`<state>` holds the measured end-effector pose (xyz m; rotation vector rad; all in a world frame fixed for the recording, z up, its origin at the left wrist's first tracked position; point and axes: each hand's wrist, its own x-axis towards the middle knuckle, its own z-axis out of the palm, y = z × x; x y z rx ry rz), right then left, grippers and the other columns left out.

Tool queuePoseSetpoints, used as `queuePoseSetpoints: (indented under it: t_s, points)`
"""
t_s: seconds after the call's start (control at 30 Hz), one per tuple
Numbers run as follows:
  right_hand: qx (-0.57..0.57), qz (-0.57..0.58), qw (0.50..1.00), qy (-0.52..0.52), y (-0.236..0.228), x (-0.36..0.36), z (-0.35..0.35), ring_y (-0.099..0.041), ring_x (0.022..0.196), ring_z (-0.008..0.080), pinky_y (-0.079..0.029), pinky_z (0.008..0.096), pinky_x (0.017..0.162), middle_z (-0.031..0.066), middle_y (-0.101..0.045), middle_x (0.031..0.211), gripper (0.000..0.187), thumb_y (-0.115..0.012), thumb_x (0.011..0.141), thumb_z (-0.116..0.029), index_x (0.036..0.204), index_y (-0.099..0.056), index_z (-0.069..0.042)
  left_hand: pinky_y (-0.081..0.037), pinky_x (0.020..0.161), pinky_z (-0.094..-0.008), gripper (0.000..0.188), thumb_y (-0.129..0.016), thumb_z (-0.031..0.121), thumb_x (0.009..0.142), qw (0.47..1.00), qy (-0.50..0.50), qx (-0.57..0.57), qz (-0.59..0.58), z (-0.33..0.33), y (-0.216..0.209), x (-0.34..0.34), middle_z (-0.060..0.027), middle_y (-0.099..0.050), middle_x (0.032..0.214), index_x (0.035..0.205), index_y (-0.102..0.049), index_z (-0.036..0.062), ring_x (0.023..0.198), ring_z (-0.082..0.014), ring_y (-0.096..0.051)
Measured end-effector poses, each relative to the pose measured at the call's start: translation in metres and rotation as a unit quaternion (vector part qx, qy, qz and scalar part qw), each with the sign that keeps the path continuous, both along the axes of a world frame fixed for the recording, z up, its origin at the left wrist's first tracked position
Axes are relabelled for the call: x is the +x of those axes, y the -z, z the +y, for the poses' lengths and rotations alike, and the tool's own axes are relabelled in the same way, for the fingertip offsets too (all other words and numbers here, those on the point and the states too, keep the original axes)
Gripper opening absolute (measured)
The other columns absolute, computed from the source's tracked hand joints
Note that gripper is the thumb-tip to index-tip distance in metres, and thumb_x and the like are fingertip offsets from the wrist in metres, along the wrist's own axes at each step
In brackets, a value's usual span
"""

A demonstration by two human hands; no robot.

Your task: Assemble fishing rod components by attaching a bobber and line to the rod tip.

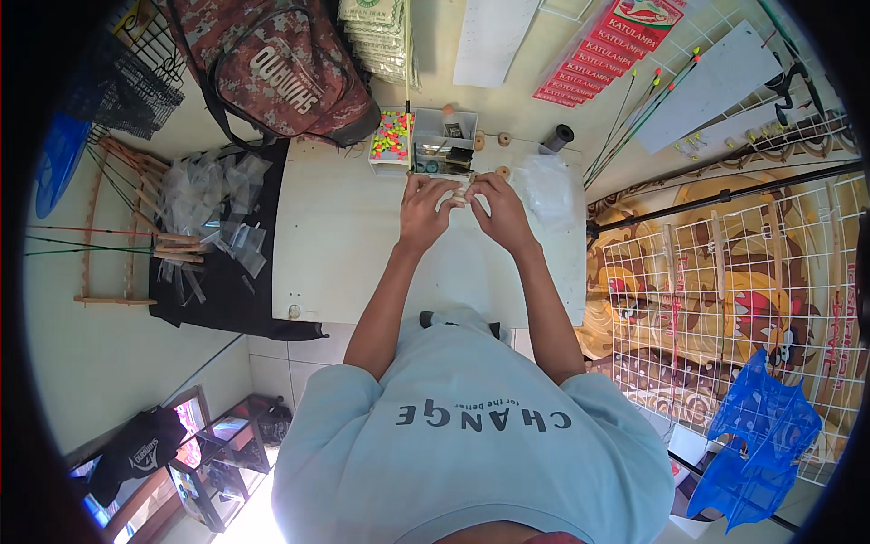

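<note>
Over the far part of the white table [362,263], my left hand [424,213] and my right hand [501,216] are close together with fingers bent inward. Between their fingertips is a small pale piece [459,196], wood-coloured and perhaps a spool; its exact kind is too small to make out. Both hands are closed on it in a pinch. Just beyond the fingers lie a few round wooden spools [504,172]. A grey divided tray [465,121] stands behind, with a small bottle [451,121] and dark packets in it.
Left of the tray, a white box [390,165] holds bright pink, yellow and green beads. Clear plastic bags [547,186] and a dark roll [559,138] lie at the right. Plastic packets [213,195] cover a black cloth at the left. A camouflage backpack [281,77] hangs behind.
</note>
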<state>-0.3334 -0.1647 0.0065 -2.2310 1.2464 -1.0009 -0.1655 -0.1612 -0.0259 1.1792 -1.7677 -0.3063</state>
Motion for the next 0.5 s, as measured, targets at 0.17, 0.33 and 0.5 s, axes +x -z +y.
queuePoseSetpoints:
  t_s: [0.17,0.33,0.5]
  points:
    - [-0.047,0.061,0.996,0.046,0.004,0.003,-0.004,-0.057,0.089,0.0296,-0.046,0.0401,0.077,0.0104,-0.057,0.097,0.011,-0.061,0.082,-0.009,0.091,-0.057,-0.005,-0.043,0.083,-0.0351,0.028,-0.073,0.01,0.069,1.0,-0.01,-0.009,0.001,-0.005,-0.003,-0.003,0.0005,-0.065,0.095,0.096,-0.067,0.0116,0.089,-0.0235,-0.051]
    - [-0.064,0.043,0.995,0.067,0.01,0.005,-0.008,-0.057,0.084,0.0303,-0.047,0.04,0.074,0.0118,-0.057,0.096,0.012,-0.062,0.082,-0.011,0.091,-0.057,-0.004,-0.041,0.085,-0.0356,0.027,-0.071,0.01,0.071,1.0,-0.003,-0.006,-0.004,-0.01,-0.004,-0.004,0.0004,-0.065,0.099,0.098,-0.067,0.0122,0.091,-0.0233,-0.051]
    - [-0.038,0.029,0.994,0.097,0.015,0.01,-0.004,-0.057,0.083,0.0305,-0.047,0.0394,0.073,0.0123,-0.056,0.097,0.014,-0.061,0.084,-0.011,0.093,-0.055,-0.003,-0.041,0.084,-0.0348,0.026,-0.07,0.011,0.073,1.0,-0.027,-0.008,-0.008,-0.011,0.001,-0.006,0.0017,-0.065,0.099,0.098,-0.067,0.0126,0.091,-0.0229,-0.051]
